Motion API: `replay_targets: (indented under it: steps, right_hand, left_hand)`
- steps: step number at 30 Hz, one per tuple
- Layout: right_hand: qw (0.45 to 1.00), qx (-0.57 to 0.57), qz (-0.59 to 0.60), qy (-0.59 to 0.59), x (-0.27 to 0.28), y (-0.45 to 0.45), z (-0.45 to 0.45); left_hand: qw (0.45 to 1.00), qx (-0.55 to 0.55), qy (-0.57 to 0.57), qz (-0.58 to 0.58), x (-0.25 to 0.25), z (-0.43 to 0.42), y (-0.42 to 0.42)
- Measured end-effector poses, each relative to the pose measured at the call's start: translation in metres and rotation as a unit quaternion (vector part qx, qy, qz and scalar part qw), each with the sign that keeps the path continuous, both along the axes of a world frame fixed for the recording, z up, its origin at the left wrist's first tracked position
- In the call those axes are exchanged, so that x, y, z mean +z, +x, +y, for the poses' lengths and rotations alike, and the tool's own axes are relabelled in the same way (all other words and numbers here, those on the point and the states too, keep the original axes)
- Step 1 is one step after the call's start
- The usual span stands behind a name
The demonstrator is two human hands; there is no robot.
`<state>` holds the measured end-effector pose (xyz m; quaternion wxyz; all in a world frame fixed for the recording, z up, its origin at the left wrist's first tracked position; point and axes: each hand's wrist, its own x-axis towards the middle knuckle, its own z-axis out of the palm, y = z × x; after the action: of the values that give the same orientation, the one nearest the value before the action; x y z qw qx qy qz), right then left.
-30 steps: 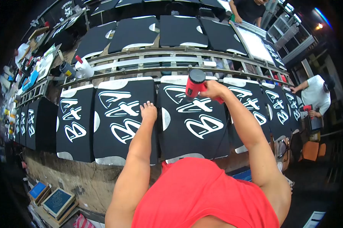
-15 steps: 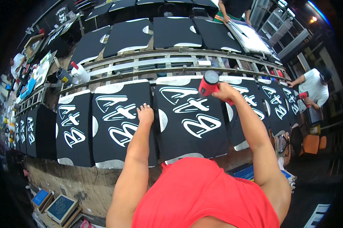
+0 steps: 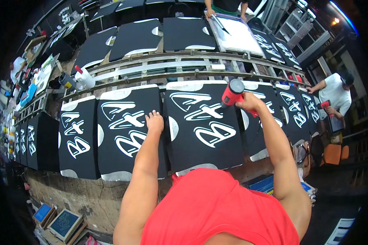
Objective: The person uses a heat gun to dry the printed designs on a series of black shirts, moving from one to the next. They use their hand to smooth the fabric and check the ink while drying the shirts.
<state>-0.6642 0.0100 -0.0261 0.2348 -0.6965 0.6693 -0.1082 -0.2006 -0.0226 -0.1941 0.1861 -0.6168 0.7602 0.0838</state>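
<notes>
My right hand is wrapped round the handle of a red heat gun. The gun is held above the right part of a black fabric panel with white lettering, its nozzle pointing down at the print. My left hand lies with fingers spread on the neighbouring black panel, close to that panel's right edge. Similar white letters mark this panel, partly covered by my left forearm. Right of the heat gun, another printed panel is partly hidden by my right arm.
Metal rails run behind the panels. A person at the back holds a squeegee over a white screen frame. At right, another person holds a second red heat gun. A white container stands at left; framed screens lie below.
My right hand and the heat gun have shifted right and slightly down. My left hand stays put. The back person's screen frame has moved left, exposing printed panels to its right.
</notes>
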Motion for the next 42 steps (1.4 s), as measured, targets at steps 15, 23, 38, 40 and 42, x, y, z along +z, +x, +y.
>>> replay_targets:
  steps: [15, 23, 38, 40, 42]
  right_hand:
    - [0.995, 0.023, -0.033, 0.093, 0.024, 0.083, -0.021]
    - [0.99, 0.073, -0.004, 0.117, 0.032, 0.114, -0.015]
    - [0.981, 0.12, -0.026, 0.152, 0.035, 0.175, -0.02]
    - [0.983, 0.133, -0.033, 0.119, 0.031, 0.177, -0.015]
    - [0.981, 0.182, 0.006, 0.07, 0.026, 0.179, -0.014]
  left_hand:
    - [1.0, 0.005, -0.018, 0.02, -0.002, 0.001, 0.002]
    - [1.0, 0.015, 0.0, 0.022, 0.0, -0.002, 0.0]
    - [1.0, 0.018, 0.009, 0.022, 0.0, -0.001, 0.001]
    - [0.999, 0.019, 0.008, 0.024, 0.0, 0.0, 0.0]
    - [1.0, 0.016, 0.006, 0.016, 0.0, 0.0, 0.0]
